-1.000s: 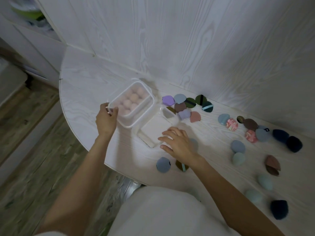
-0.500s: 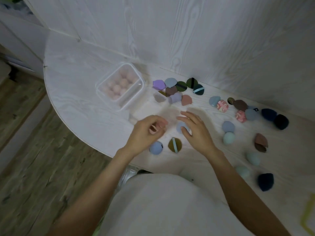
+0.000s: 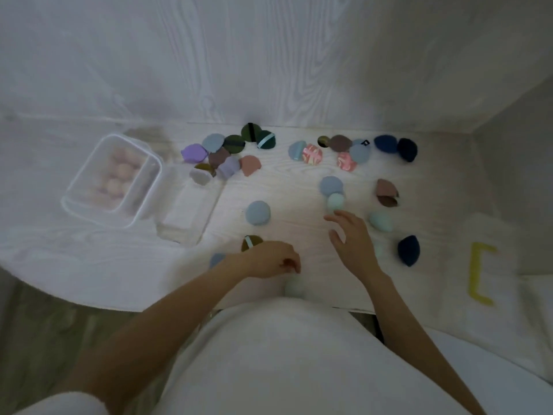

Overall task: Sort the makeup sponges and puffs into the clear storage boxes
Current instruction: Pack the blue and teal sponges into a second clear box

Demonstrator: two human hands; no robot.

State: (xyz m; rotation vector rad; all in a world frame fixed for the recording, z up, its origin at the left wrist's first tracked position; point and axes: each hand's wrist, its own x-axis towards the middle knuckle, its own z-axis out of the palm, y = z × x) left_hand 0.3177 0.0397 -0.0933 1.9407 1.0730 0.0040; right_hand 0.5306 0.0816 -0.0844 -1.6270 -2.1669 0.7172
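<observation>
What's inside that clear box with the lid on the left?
Through the clear lidded box, pale pink rounded sponges show, packed in rows. The frosted plastic blurs them, so their exact number and anything underneath them cannot be seen.

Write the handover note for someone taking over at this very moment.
Left hand: fingers curled near the table's front edge, above a mint sponge; a grip cannot be confirmed.
Right hand: open, empty, fingers toward another mint sponge.
Done: lidded box at left holds pink sponges.
Left: the second clear box beside it looks empty; the puffs and sponges scattered across the table are unsorted.
</observation>
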